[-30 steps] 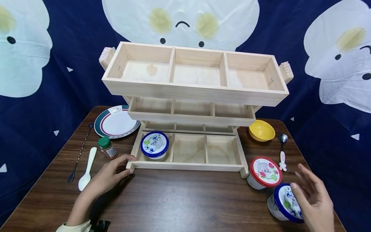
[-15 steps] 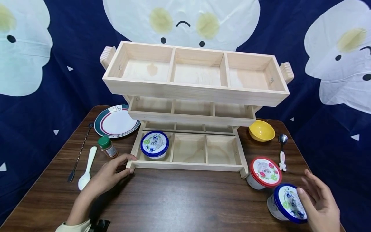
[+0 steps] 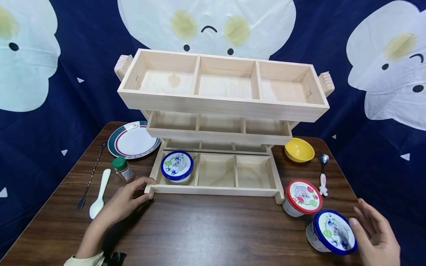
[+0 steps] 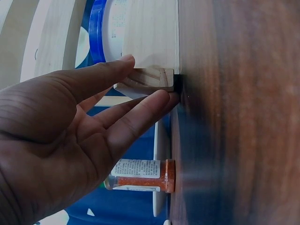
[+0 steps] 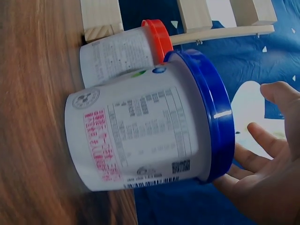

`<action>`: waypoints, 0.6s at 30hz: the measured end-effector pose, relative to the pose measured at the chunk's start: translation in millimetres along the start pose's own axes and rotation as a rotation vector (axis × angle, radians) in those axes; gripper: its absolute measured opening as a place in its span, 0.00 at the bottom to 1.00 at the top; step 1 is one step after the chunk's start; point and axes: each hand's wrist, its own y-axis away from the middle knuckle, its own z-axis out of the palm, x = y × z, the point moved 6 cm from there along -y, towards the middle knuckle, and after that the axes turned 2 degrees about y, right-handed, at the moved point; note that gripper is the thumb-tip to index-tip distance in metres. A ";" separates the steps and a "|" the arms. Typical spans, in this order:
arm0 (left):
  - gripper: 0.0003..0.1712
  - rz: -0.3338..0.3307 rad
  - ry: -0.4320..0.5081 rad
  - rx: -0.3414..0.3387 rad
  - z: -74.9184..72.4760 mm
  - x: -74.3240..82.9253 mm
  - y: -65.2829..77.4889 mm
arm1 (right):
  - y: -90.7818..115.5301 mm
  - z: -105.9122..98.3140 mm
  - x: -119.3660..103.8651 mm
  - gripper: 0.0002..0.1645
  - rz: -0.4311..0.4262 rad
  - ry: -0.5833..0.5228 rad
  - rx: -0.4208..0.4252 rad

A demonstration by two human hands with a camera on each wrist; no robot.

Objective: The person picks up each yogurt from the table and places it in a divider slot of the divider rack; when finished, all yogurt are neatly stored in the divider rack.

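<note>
My left hand (image 3: 124, 201) pinches the front left corner of a tiered wooden storage box (image 3: 217, 191), thumb on one side and fingers on the other. In the left wrist view, the thumb and fingertips meet the wooden corner (image 4: 152, 78). A blue-lidded tub (image 3: 177, 165) sits in the bottom tier's left compartment. At the right, my right hand (image 3: 377, 234) is beside a second blue-lidded tub (image 3: 335, 231), fingers relaxed and holding nothing. In the right wrist view, some fingers are partly hidden behind its blue lid (image 5: 220, 117); contact cannot be told. A red-lidded tub (image 3: 303, 196) stands behind it.
Left of the box lie a plate (image 3: 134, 140), a green-capped spice jar (image 3: 123, 169), a white spoon (image 3: 101, 194) and a long twisted stirrer (image 3: 92, 175). Right of it are a yellow bowl (image 3: 299, 150) and a rabbit-handled spoon (image 3: 323, 175). Upper tiers (image 3: 223, 107) overhang the bottom tier.
My right hand has drawn back to the right, uncovering more of the blue-lidded tub's lid. The left hand stays at the box corner.
</note>
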 end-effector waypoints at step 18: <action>0.18 0.008 0.001 0.005 0.7 -0.3 0.0 | 8.5 -11.4 19.7 0.36 -0.040 -0.037 0.038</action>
